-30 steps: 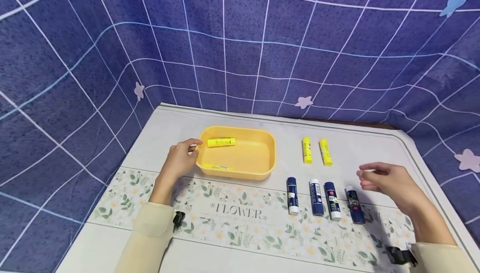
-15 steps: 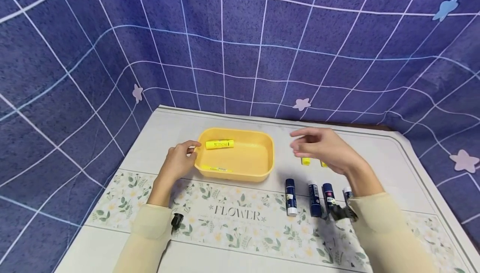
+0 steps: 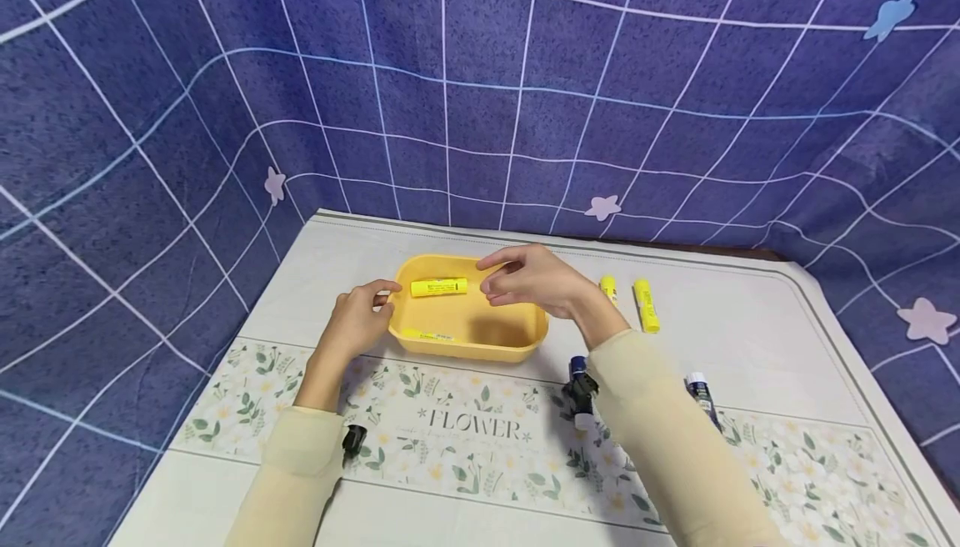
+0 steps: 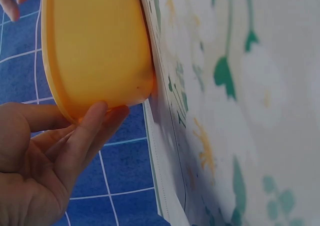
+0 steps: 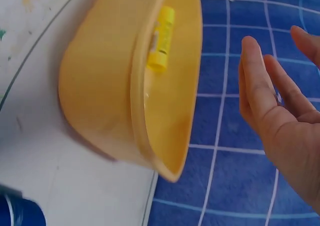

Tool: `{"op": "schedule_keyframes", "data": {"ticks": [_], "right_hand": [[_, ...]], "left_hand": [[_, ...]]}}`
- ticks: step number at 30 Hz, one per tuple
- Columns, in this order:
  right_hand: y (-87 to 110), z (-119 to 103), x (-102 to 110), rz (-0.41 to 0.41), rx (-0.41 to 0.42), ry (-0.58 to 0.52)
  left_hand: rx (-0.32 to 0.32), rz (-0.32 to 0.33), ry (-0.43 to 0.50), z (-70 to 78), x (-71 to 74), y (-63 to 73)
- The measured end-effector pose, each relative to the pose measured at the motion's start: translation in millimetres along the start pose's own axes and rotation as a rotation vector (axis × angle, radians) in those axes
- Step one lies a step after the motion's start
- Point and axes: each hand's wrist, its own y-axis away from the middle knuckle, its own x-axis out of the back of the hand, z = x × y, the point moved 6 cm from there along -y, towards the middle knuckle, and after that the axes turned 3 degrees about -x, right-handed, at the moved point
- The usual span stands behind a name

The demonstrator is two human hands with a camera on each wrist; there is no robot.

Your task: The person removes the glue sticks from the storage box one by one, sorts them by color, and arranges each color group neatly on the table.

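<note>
A yellow plastic tray (image 3: 480, 349) stands on the table, and my left hand (image 3: 360, 319) grips its left end, fingers and thumb at the rim (image 4: 60, 103). Inside the tray lies one yellow glue stick (image 3: 438, 287) near the back left. A second yellow glue stick (image 3: 427, 335) is partly hidden behind the front wall. Over the tray's right half hovers my right hand (image 3: 538, 282), fingers loosely bent and apart, holding nothing. In the right wrist view that hand (image 5: 280, 116) is beside the tray's opening, not touching it.
Two yellow glue sticks, one nearer (image 3: 608, 287) and one farther right (image 3: 647, 307), lie beyond my right forearm. A navy glue stick (image 3: 577, 365) and another with a white end (image 3: 702, 397) show around the sleeve, which hides others. A blue curtain (image 3: 480, 113) hangs behind the table.
My right hand has swept left from beyond the navy glue sticks, passing the yellow ones, to above the tray. The left hand stays at the tray's rim.
</note>
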Motion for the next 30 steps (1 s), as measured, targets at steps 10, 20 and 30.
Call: {"op": "schedule_keyframes", "data": {"ticks": [10,20,30], "right_hand": [[-38.0,18.4,-40.4,-0.074,-0.044,0.226],[-55.6,45.4,-58.8,-0.12,-0.098,0.329],[-63.8,44.8,-70.9,-0.137,-0.073,0.544]], "left_hand": [[-0.001,0.003,0.004,-2.0,0.3,-2.4],[-0.014,0.003,0.005,-1.7,-0.7,-3.0],[-0.014,0.006,0.003,-0.6,0.7,-3.1]]}}
